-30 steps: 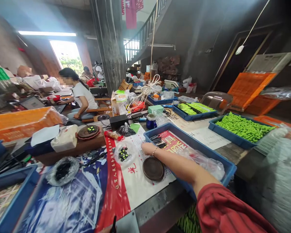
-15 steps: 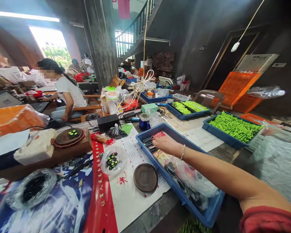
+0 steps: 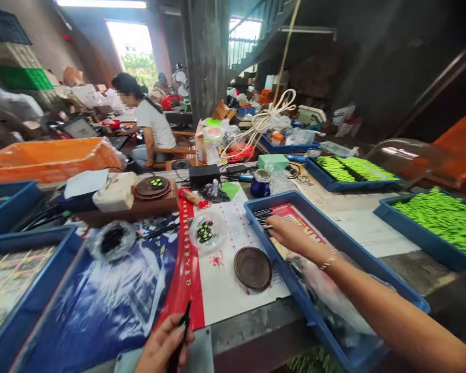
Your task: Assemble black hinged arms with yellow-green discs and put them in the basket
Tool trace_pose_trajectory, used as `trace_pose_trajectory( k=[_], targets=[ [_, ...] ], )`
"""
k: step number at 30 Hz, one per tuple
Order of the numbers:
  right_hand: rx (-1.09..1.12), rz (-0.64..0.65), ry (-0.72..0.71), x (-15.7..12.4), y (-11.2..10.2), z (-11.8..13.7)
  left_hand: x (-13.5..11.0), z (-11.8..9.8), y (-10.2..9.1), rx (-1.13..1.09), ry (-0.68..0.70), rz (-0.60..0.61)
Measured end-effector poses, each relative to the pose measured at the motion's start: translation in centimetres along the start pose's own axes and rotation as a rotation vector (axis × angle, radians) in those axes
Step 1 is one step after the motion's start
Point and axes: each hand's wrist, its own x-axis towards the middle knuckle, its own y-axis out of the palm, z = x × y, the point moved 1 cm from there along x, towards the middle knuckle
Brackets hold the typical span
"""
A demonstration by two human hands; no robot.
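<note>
My right hand [image 3: 289,234] reaches into a long blue tray [image 3: 336,233] and its fingertips rest on a bunch of thin black sticks [image 3: 263,214] at the tray's far end, on a red printed sheet. A clear plastic bag [image 3: 326,290] lies in the same tray under my forearm. My left hand [image 3: 161,348] is at the bottom edge, fingers curled round one black stick [image 3: 181,334] that points upward. A round brown dish [image 3: 252,267] sits on the calendar sheet between my hands.
A clear bag of black-and-green beads [image 3: 206,232] lies beyond the dish. Two blue trays of green pieces [image 3: 442,217] [image 3: 349,168] stand at right. More blue trays [image 3: 21,290] are at left. A person in a white shirt [image 3: 151,124] sits further back.
My right hand moved from the table by the dish into the blue tray, onto the black sticks. My left hand with its stick came into view at the bottom. The camera swung.
</note>
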Motion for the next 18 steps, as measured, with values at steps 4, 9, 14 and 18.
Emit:
trace_pose_trajectory(
  k=[4, 9, 14, 18],
  targets=[
    [0.233, -0.082, -0.062, -4.1, -2.0, 4.0, -1.0, -1.8, 0.7, -0.033, 0.087, 0.048],
    [0.565, 0.061, -0.166, -8.4, 1.0, 11.3, -1.7, -2.6, 0.4, -0.083, 0.144, 0.023],
    [0.739, 0.080, -0.126, -8.5, 5.8, 17.0, -2.7, -2.7, -1.5, -0.086, 0.191, 0.014],
    [0.813, -0.064, -0.074, -7.0, 7.2, 18.8, -4.2, -2.7, -3.7, -0.059, 0.215, -0.011]
  ],
)
